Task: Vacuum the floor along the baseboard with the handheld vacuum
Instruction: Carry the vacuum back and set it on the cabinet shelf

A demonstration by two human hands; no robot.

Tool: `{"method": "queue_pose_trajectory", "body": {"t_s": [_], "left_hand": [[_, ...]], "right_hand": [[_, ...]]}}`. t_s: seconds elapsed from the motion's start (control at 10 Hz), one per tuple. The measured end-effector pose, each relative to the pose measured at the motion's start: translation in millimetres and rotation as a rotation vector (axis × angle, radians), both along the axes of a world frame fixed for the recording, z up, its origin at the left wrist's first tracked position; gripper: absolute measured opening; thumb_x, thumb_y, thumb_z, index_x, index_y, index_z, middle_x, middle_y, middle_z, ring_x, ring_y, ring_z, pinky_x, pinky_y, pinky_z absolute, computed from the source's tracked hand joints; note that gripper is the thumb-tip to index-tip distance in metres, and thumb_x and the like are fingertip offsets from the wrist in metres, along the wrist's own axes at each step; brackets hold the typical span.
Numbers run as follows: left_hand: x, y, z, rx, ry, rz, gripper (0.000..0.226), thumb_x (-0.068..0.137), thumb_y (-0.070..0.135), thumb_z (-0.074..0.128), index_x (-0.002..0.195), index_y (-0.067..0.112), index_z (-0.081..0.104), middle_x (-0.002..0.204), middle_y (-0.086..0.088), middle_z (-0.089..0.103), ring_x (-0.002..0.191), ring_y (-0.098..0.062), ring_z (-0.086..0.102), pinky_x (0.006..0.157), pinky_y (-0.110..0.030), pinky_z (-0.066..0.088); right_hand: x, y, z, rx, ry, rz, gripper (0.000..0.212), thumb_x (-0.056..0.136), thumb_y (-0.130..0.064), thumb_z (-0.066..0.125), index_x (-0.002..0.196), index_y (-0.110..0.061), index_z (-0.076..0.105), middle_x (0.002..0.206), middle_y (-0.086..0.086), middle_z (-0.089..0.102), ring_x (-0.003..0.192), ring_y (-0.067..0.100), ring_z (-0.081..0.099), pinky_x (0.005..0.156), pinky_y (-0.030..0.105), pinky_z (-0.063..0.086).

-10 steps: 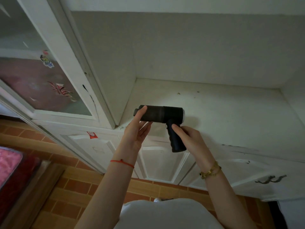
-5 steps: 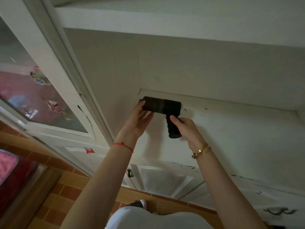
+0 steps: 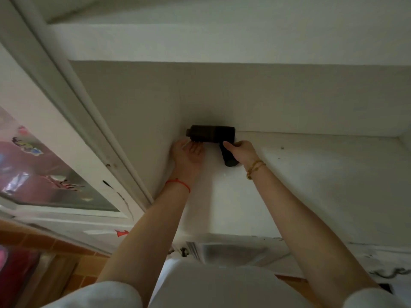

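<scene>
While vacuum is held at worktop's far edge against wall, handle is gripped by right hand; left hand is spread, fingertips under barrel. Nozzle should be lowered to floor, kept tight along baseboard.

One vacuum, two hands, two bracelets
</scene>
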State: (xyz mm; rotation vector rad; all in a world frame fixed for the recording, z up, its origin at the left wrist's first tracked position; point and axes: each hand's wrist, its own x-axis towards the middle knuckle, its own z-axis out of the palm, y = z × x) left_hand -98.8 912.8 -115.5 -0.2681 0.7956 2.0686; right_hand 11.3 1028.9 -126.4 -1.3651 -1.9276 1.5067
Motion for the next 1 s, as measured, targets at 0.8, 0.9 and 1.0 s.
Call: {"method": "queue_pose_trajectory", "body": {"t_s": [0.8, 0.9, 1.0], "left_hand": [[-21, 32, -30, -0.061, 0.056, 0.075, 0.054, 0.104, 0.031, 0.026, 0.151, 0.006, 0.034, 0.156, -0.009, 0.038, 0.140, -0.025, 0.042, 0.114, -0.033, 0.027], [-20, 32, -30, -0.138, 0.167, 0.039, 0.052, 0.104, 0.029, 0.028, 0.150, 0.007, 0.036, 0.156, -0.006, 0.039, 0.142, -0.023, 0.040, 0.113, -0.031, 0.026], [-19, 30, -27, -0.270, 0.381, -0.008, 0.046, 0.103, 0.025, 0.040, 0.146, 0.009, 0.045, 0.149, -0.008, 0.048, 0.140, -0.020, 0.043, 0.108, -0.025, 0.033]], "right_hand": [[-35, 7, -4, 0.249, -0.129, -0.043, 0.058, 0.086, -0.038, 0.069, 0.050, -0.016, 0.030, 0.049, -0.001, 0.035, 0.044, 0.009, 0.032, 0.037, 0.014, 0.030], [-34, 8, -8, 0.241, -0.083, -0.046, 0.059, 0.088, -0.039, 0.067, 0.050, -0.017, 0.028, 0.048, -0.001, 0.033, 0.045, 0.010, 0.030, 0.037, 0.015, 0.028], [-23, 4, -6, 0.256, -0.050, -0.066, 0.054, 0.093, -0.038, 0.060, 0.052, -0.016, 0.033, 0.050, -0.002, 0.038, 0.047, 0.009, 0.035, 0.042, 0.017, 0.027]]}}
